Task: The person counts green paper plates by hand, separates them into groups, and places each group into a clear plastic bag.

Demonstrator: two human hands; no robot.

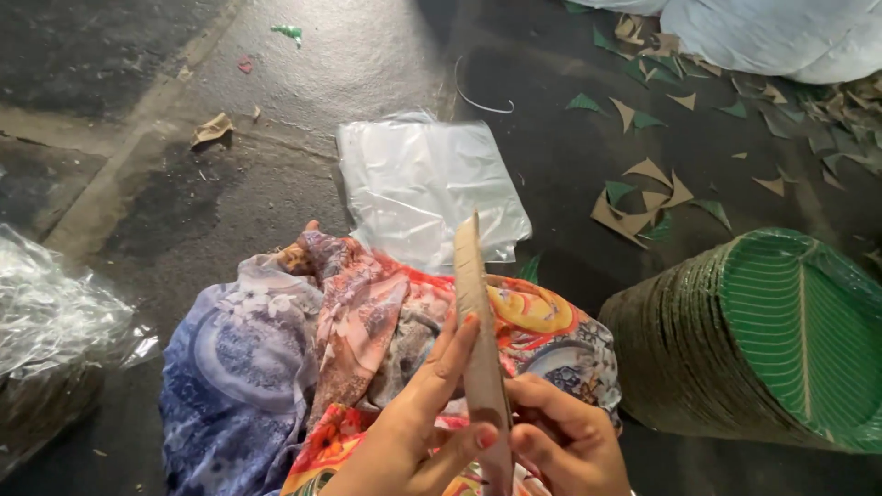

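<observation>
The dark floor [276,184] takes up most of the scene, and the widest free stretch lies at the upper left, broken only by a few scraps. Over the person's lap spreads a patterned cloth [276,367] in blue, pink and orange, reaching from the bottom edge up to mid-frame. At the right a tall stack of green leaf-print plates [763,349] lies tipped on its side, its green face turned right, leaving a narrow dark gap between it and the lap. A white sack [781,32] fills the top right corner, with green and brown triangular offcuts [643,197] strewn below it. A clear flat plastic bag [423,188] lies just beyond the cloth, and a crumpled clear plastic bundle [55,321] sits at the left edge.

Low in the middle, both hands hold a thin brown stack of plates [478,340] edge-on, its long axis running nearly upright, leaning slightly left at the top. The left hand [413,432] presses its fingers along one face, thumb pinching below; the right hand [570,436] clasps the lower part from the other side.
</observation>
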